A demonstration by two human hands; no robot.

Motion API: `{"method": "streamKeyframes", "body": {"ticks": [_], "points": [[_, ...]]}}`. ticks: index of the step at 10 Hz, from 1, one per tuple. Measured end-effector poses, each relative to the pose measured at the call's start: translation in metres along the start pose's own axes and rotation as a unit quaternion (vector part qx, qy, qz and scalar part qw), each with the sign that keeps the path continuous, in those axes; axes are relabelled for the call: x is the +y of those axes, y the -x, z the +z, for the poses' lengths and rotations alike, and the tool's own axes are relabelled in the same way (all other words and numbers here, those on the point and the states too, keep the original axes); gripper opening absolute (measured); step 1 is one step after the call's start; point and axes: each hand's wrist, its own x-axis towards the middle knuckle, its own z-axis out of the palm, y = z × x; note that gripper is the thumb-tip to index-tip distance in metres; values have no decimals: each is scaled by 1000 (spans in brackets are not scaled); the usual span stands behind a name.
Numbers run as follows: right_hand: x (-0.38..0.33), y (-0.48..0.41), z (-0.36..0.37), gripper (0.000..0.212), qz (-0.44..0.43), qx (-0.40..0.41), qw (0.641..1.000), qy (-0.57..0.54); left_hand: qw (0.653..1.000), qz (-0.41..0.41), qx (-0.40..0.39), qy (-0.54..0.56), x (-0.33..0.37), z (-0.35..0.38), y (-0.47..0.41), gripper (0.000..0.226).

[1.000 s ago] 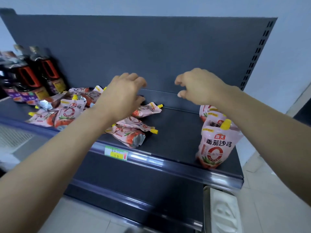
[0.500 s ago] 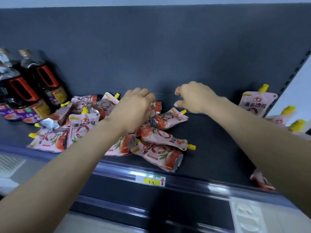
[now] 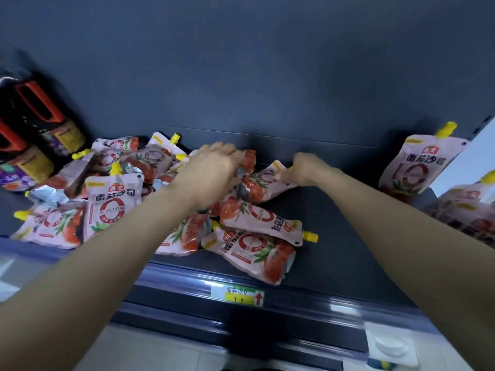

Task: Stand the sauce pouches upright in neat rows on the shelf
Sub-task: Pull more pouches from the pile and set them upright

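Fingers of the left hand (image 3: pixel 211 170) curl into the pouch pile (image 3: pixel 166 194). Right hand (image 3: pixel 305 170) fingers pinch one lying pouch (image 3: pixel 263 183) mid-shelf (image 3: pixel 334 236).

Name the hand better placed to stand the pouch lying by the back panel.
Right. The right hand already pinches that pouch at its top edge; the left hand rests on the central heap.

Pink sauce pouches (image 3: pixel 251 245) with yellow spouts lay flat in a jumbled heap at mid-shelf (image 3: pixel 334 231). One upright pouch (image 3: pixel 417 164) stood at the shelf's right end.
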Motion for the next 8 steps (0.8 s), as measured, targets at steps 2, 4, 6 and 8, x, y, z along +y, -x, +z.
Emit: {"method": "streamKeyframes", "body": {"ticks": [2,4,6,8], "points": [[-4,-16,15,50,58,-24,993,-102,999,35,23,0,-10,4,-6,27],[-1,-27,21,34,120,-37,962,-243,997,57,35,30,-5,16,-6,28],[10,-32,19,25,148,-40,931,-332,995,81,4,62,-3,28,-13,31],[1,-13,1,30,186,77,913,-355,983,166,-16,80,-14,29,-31,29]]}}
